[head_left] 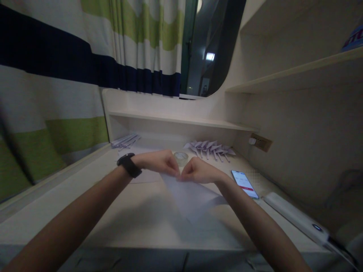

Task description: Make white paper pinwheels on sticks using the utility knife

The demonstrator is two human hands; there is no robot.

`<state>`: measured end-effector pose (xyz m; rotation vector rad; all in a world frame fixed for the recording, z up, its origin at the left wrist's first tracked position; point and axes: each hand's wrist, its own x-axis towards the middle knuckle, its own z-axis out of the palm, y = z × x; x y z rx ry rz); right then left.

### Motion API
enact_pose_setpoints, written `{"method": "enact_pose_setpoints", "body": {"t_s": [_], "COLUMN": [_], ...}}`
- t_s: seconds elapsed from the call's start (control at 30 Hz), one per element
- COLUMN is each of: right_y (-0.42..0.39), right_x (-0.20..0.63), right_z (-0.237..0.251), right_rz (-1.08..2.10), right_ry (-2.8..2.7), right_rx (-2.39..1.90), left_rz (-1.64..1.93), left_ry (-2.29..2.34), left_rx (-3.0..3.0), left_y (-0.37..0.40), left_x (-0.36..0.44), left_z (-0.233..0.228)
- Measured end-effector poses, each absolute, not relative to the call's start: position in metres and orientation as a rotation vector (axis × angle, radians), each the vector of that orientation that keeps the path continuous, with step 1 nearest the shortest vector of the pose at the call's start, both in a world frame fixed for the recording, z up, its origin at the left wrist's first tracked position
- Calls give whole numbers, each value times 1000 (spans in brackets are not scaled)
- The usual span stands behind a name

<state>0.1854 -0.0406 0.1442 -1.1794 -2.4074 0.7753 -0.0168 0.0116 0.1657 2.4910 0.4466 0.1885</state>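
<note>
- the fingers (173, 170) of the left hand (159, 161) and those of the right hand (198, 170) are pinched narrow on the far tip of a sheet of paper (190, 196), the two hands almost touching there.
- the paper lies on the bench (127, 215), its long axis running from that pinched tip back toward the person; both hands are equally near.
- the light is dim, so i cannot tell whether the tip is already creased.
- a watch (129, 165) sits on the left wrist.
- just beyond the hands stands a tape roll (180, 156); farther back lie folded paper pieces (210, 148), and a phone (244, 184) lies to the right.
</note>
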Motion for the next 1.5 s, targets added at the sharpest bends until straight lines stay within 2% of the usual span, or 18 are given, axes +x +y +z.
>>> {"method": "enact_pose_setpoints", "body": {"t_s": [0.23, 0.77, 1.0, 1.2, 1.5], "right_y": [-45, -47, -45, -41, -36], "right_x": [186, 200, 202, 196, 197], "right_z": [143, 136, 136, 133, 124], "right_rz": [832, 1178, 1170, 1172, 1165], "right_ry": [-2382, -2214, -2125, -2096, -1992], "right_rx": [-1204, -1149, -1184, -1175, -1132], "left_rz": [166, 76, 394, 360, 504], "left_ry": [505, 576, 763, 603, 677], "left_rx": [2438, 2255, 2362, 2435, 2317], "left_y": [5, 18, 14, 6, 22], "left_x": [-24, -64, -67, -35, -44], "left_z": [167, 167, 171, 157, 159]}}
